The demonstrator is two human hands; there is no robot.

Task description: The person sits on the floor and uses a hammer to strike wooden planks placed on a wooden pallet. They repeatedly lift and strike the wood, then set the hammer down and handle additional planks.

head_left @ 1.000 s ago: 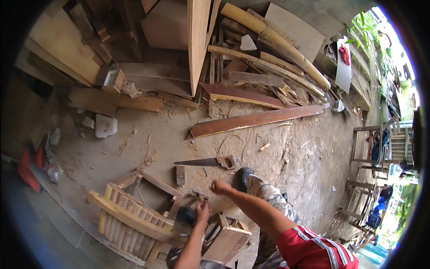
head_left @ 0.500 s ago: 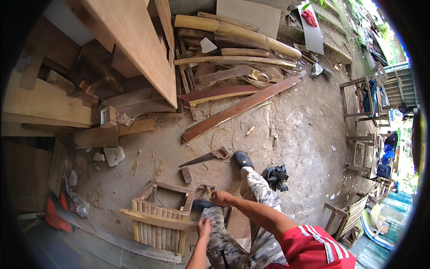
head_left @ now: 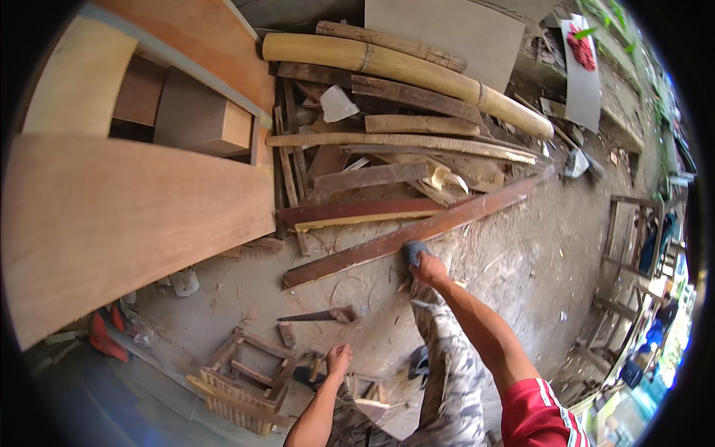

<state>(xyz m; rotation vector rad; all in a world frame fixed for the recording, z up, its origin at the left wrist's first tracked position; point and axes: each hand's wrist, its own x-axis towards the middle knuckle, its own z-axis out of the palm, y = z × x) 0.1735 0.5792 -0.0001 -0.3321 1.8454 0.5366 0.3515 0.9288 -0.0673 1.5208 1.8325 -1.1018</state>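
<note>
My right hand [head_left: 427, 270] is stretched forward over my dark shoe [head_left: 414, 252], beside the near edge of a long reddish-brown plank [head_left: 350, 259]. Its fingers are curled in and nothing shows from them. Closed in a loose fist, my left hand [head_left: 339, 359] hangs low with nothing visible in it. Beside it a short wooden handle [head_left: 316, 367] shows over my other shoe, apparently a hammer's. To the left lies a small slatted wooden stool frame [head_left: 240, 384]. A handsaw [head_left: 320, 315] and a short wood block [head_left: 287, 334] are on the ground ahead.
Beyond the plank lies a heap of boards with a thick bamboo pole [head_left: 417, 71] across it and a white stone [head_left: 339, 104] on it. A large wooden cabinet [head_left: 149, 208] rises at the left. Wooden chairs [head_left: 633, 238] stand along the right. A black bag [head_left: 418, 363] lies by my leg.
My right hand has left the hammer and swung forward to the plank. The view has shifted toward the wood heap; the stool frame and saw now sit lower in it.
</note>
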